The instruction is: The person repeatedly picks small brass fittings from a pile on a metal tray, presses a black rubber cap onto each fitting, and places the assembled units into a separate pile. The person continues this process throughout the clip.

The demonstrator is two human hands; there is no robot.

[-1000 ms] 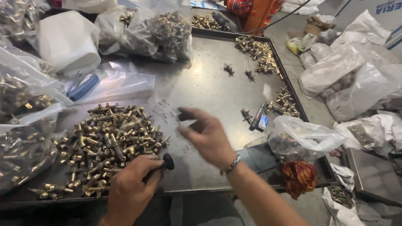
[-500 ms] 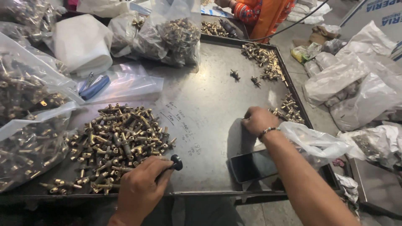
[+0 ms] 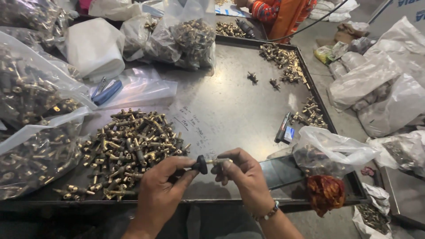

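My left hand (image 3: 161,188) grips a small tool with a round black knob (image 3: 201,164) near the front edge of the metal tray (image 3: 230,102). My right hand (image 3: 243,175) pinches a small brass fitting (image 3: 220,161) and holds it against the tool's tip. Just left of both hands lies a big heap of brass fittings (image 3: 128,148) on the tray.
Clear plastic bags full of brass parts (image 3: 31,124) crowd the left side, and more bags (image 3: 186,37) stand at the back. A dark phone (image 3: 279,170) lies right of my hands, beside a bag (image 3: 330,152) and a red cloth (image 3: 325,192). Small brass piles (image 3: 283,59) sit far right. Another person's orange sleeve (image 3: 283,11) shows at top.
My right hand has come back from the right side of the tray to the front centre, now holding a brass fitting against the tool in my left hand.
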